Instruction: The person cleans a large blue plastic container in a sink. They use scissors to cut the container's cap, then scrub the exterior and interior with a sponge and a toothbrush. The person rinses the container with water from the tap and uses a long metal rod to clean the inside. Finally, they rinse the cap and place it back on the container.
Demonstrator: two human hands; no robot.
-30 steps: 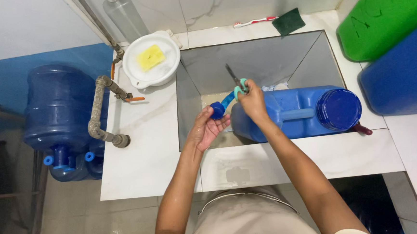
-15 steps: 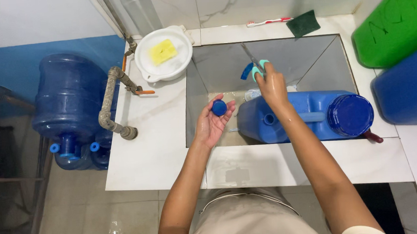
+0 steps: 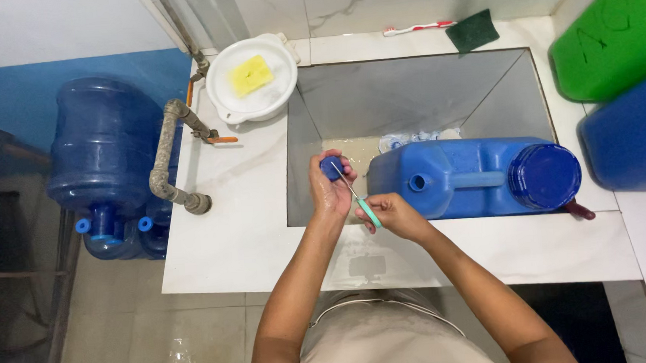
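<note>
The left hand is closed around a small blue cap, held over the left end of the sink. The right hand grips the teal handle of a pair of scissors, whose blades reach up to the cap. Inside the sink, just right of both hands, a blue jerrycan lies on its side. A white bowl holding 1 yellow sponge sits at the sink's upper left corner.
</note>
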